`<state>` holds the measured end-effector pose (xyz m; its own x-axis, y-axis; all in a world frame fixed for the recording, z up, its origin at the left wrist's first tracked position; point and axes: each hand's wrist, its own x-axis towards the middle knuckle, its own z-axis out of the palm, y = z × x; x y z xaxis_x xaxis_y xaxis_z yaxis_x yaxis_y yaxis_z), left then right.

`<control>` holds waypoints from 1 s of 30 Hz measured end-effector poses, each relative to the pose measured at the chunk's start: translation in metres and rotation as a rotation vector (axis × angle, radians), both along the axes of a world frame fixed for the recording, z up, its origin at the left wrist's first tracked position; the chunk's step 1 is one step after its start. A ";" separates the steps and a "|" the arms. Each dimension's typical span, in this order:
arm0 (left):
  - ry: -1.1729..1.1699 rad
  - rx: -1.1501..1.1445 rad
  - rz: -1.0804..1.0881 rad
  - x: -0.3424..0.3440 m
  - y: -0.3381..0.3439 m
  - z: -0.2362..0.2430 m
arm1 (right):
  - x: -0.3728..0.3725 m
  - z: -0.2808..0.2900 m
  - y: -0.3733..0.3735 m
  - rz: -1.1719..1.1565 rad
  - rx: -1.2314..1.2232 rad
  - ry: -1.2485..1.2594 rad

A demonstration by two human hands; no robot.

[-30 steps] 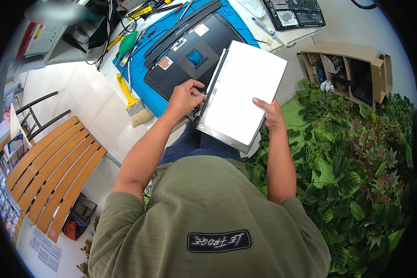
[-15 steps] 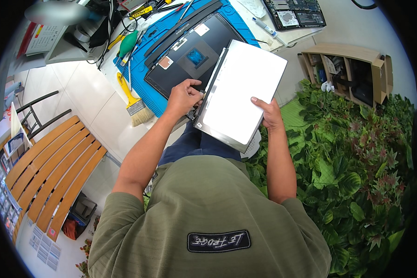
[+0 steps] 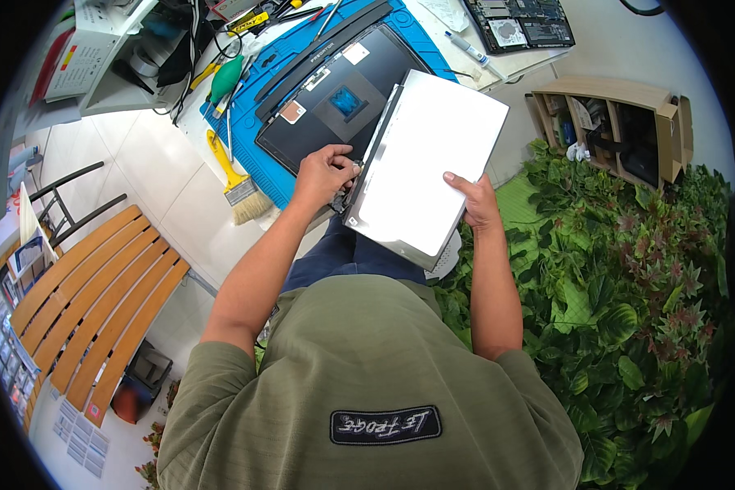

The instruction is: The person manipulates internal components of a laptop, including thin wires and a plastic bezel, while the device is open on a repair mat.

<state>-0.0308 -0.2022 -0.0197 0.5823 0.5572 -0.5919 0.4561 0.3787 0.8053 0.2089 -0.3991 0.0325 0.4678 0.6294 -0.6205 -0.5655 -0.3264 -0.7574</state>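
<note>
A laptop display panel [image 3: 429,167], its broad face bright white with a dark strip along the left edge, is tilted above my lap. My right hand [image 3: 478,198] grips its right edge, thumb on the white face and fingers behind. At the lower left corner my left hand [image 3: 328,174] is closed in a pinch by the dark edge. Small dark metal parts, like a hinge, show under those fingers; what exactly they pinch is too small to make out. Beyond the panel lies a black laptop lid cover [image 3: 310,122] on a blue work mat [image 3: 263,173], partly hidden by the panel.
On the bench's left side are a yellow-handled brush [image 3: 235,184], a green blower bulb [image 3: 226,79] and several tools. A marker [image 3: 466,49] and an opened laptop base [image 3: 521,26] lie at the far right. A wooden bench [image 3: 98,302] stands left, leafy plants [image 3: 604,302] right.
Almost nothing differs. The panel has shifted very slightly to the right, and both hands keep their places on it.
</note>
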 end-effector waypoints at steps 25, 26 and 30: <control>0.025 0.321 -0.205 0.004 0.004 0.022 | -0.006 0.007 0.002 0.025 -0.014 -0.062; 0.023 0.320 -0.203 0.004 0.004 0.022 | -0.007 0.008 0.002 0.027 -0.016 -0.058; 0.014 0.290 -0.166 0.003 0.003 0.015 | -0.008 0.012 0.003 0.038 -0.025 -0.069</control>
<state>-0.0281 -0.1989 -0.0048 0.6721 0.6017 -0.4316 0.5046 0.0545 0.8616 0.2012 -0.3961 0.0445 0.4858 0.6323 -0.6035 -0.4990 -0.3662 -0.7854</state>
